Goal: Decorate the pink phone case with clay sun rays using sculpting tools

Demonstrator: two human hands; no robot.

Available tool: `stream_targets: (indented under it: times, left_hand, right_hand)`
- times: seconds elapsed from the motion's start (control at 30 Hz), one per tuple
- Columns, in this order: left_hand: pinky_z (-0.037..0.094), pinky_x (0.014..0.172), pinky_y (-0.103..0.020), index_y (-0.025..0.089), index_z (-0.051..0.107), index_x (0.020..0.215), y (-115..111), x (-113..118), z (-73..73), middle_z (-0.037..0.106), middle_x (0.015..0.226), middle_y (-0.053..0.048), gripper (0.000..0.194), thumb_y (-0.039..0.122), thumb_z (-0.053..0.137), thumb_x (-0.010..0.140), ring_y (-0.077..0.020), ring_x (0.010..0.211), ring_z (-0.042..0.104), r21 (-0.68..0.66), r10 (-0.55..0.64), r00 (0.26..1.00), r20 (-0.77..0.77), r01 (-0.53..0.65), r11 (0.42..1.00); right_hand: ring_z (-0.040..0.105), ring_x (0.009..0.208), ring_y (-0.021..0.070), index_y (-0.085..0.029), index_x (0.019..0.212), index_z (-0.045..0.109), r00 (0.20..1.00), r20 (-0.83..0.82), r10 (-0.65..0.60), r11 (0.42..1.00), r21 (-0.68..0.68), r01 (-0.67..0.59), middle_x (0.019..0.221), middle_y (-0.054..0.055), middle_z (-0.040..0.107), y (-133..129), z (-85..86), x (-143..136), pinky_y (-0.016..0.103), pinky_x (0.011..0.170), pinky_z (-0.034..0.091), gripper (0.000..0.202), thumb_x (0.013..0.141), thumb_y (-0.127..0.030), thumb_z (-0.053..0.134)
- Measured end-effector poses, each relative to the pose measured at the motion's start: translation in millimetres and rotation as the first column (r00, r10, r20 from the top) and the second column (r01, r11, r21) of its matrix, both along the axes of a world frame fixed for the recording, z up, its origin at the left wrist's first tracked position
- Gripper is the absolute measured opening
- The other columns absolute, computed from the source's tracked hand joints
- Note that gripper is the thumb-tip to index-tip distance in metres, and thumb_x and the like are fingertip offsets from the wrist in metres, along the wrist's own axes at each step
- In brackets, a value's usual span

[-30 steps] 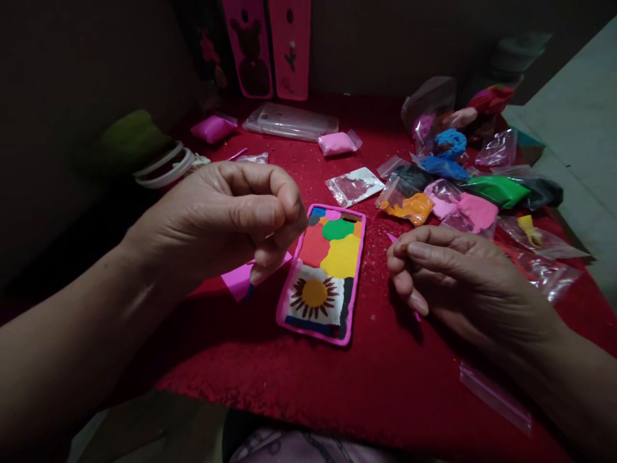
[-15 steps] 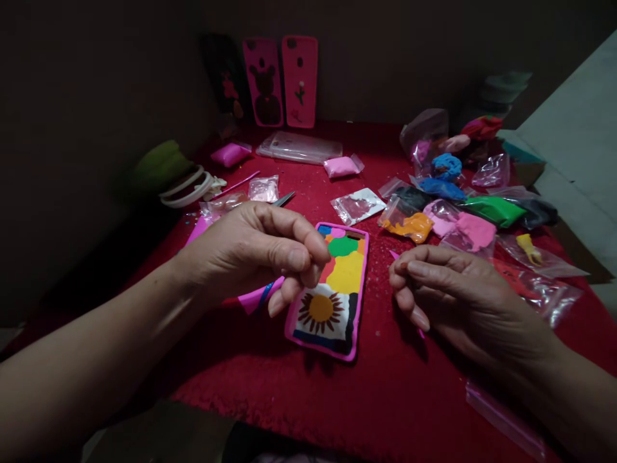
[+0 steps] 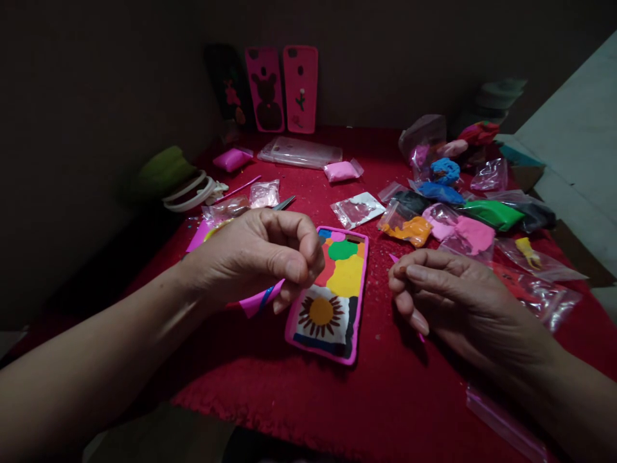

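A pink-rimmed phone case (image 3: 365, 289) lies on the red cloth, covered in patches of coloured clay, with an orange sun shape and brown rays on a white patch. My left hand (image 3: 270, 251) hovers over its left edge, thumb and index finger pinched together; whatever is between them is too small to make out. To the right of the case, my right hand (image 3: 448, 296) is closed around a thin pink clay modelling tool (image 3: 422, 337). Only the tool's two ends show past the fingers. Thumb and index finger of that hand are nearly touching.
Several bags of coloured clay (image 3: 491, 213) crowd the right side. Scissors (image 3: 284, 203) lie partly behind my left hand. Decorated cases (image 3: 300, 90) stand at the back, near a clear case (image 3: 301, 152). White rings (image 3: 190, 193) sit at left.
The fingers of my left hand have curled in a little more. My right hand keeps its place with the tool. The view has tilted slightly upward.
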State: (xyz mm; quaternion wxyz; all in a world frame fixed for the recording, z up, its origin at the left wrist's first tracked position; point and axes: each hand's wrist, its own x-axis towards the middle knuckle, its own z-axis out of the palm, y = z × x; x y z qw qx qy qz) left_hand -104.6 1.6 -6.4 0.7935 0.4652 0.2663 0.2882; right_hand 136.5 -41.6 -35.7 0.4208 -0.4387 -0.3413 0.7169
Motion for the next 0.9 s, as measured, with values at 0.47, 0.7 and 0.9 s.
stream_targets:
  times: [0.47,0.7,0.9]
  left_hand:
    - [0.046,0.034,-0.017,0.013,0.062,0.063,-1.2,1.6,0.3,0.057,0.056,0.001,0.018,0.017,0.080,0.063,-0.0088,0.041,0.052,0.000,0.017,1.000,-0.011,-0.017,1.000]
    - [0.049,0.036,-0.017,0.013,0.069,0.068,-0.4,-0.5,0.2,0.064,0.055,-0.001,0.010,0.017,0.078,0.067,-0.0096,0.039,0.056,-0.009,0.024,0.999,-0.037,-0.024,1.000]
    - [0.050,0.035,-0.017,0.012,0.069,0.066,-0.4,0.0,0.1,0.064,0.054,-0.001,0.012,0.016,0.080,0.064,-0.0103,0.038,0.056,-0.025,0.036,0.999,-0.035,-0.037,0.999]
  right_hand:
    - [0.058,0.048,0.0092,-0.015,0.073,0.068,1.000,-0.003,-0.002,1.000,0.010,0.002,0.068,0.005,0.066,0.2,-1.4,0.9,0.015,0.038,0.045,0.014,0.071,-0.027,0.075]
    - [0.059,0.049,0.0089,-0.015,0.075,0.068,1.000,-0.023,0.005,1.000,0.013,-0.005,0.070,0.004,0.067,0.2,-2.2,0.9,0.015,0.039,0.045,0.012,0.073,-0.025,0.074]
    - [0.059,0.050,0.0091,-0.016,0.074,0.068,1.000,-0.021,0.001,1.000,0.006,-0.001,0.070,0.004,0.067,1.4,-1.5,0.1,0.015,0.039,0.045,0.011,0.073,-0.025,0.074]
